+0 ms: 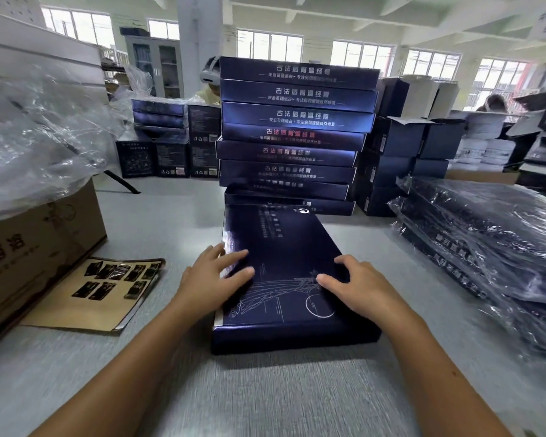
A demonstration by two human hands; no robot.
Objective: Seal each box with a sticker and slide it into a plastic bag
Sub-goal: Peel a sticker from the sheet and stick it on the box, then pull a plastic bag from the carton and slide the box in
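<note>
A flat dark blue box (284, 247) lies on the grey table (265, 389) in front of me, its long side pointing away. My left hand (212, 279) rests flat on the lid's left part with fingers spread over the left edge. My right hand (360, 285) presses flat on the lid's right part. Behind the box rises a tall stack of several like boxes (297, 127). A brown sticker sheet (108, 291) with several dark stickers lies to the left. Boxes in plastic bags (486, 241) are piled at the right.
A cardboard carton (35, 247) filled with clear plastic bags (38, 137) stands at the left edge. More dark boxes (171, 152) and open cartons (407, 143) crowd the back of the table. A person sits behind the stack, another at the far right.
</note>
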